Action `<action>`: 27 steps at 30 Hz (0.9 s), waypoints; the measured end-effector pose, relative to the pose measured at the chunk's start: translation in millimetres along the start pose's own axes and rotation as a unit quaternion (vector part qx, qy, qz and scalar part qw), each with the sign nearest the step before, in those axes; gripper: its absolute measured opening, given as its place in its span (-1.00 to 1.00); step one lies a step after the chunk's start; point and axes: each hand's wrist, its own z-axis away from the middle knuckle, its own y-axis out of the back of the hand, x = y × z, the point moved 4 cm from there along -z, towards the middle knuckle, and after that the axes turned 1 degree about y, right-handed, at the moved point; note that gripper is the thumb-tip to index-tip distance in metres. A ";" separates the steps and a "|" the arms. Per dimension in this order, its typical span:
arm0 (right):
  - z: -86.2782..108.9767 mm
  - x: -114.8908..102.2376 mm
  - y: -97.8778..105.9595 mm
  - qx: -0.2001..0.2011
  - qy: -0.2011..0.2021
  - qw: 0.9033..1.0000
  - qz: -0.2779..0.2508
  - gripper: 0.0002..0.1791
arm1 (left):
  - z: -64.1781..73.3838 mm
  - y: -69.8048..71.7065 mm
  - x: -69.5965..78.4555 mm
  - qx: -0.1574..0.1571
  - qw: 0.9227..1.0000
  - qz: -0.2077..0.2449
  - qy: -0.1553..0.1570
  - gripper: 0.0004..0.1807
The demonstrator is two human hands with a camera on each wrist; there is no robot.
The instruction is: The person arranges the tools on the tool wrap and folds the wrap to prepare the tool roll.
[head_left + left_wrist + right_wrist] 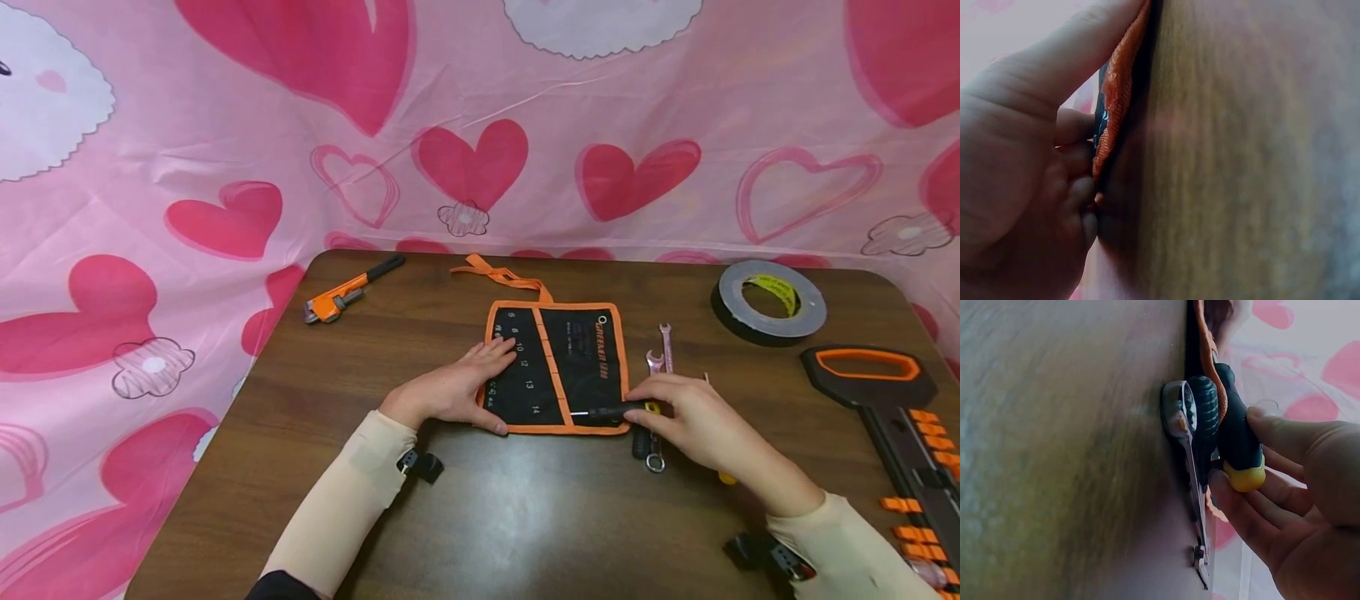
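Observation:
A black tool pouch with orange edging (581,358) lies spread on the table, sizes printed down its left side. My left hand (456,387) rests on the pouch's left edge with fingers fairly straight; the edging (1113,94) shows beside the thumb in the left wrist view. My right hand (701,421) pinches a screwdriver (606,412) by its black handle with yellow end (1246,478). Its shaft points left over the pouch, the tip at the orange divider strip. Below that hand lie a combination wrench (1191,450) and a ribbed black handle (1204,406), partly hidden.
An orange pipe wrench (341,297) lies at the back left. Two wrench ends (666,346) stick out beyond my right hand. A tape roll (806,317) sits at the back right, near a black rack with orange clips (873,379). Orange ties (502,273) trail behind the pouch.

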 end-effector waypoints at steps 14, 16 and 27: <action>-6.8 -11.3 -6.7 -0.017 0.030 0.999 0.021 -0.77 | -0.3 0.3 0.1 -0.003 1.000 -0.002 -0.001 0.30; -7.3 -12.8 -8.3 -0.015 0.036 0.999 0.027 -0.78 | -0.3 0.3 0.3 -0.003 1.000 -0.003 -0.002 0.30; -8.7 -18.6 -10.5 0.005 0.050 0.998 0.028 -0.77 | -0.7 -0.8 -0.4 -0.003 1.000 -0.008 0.001 0.31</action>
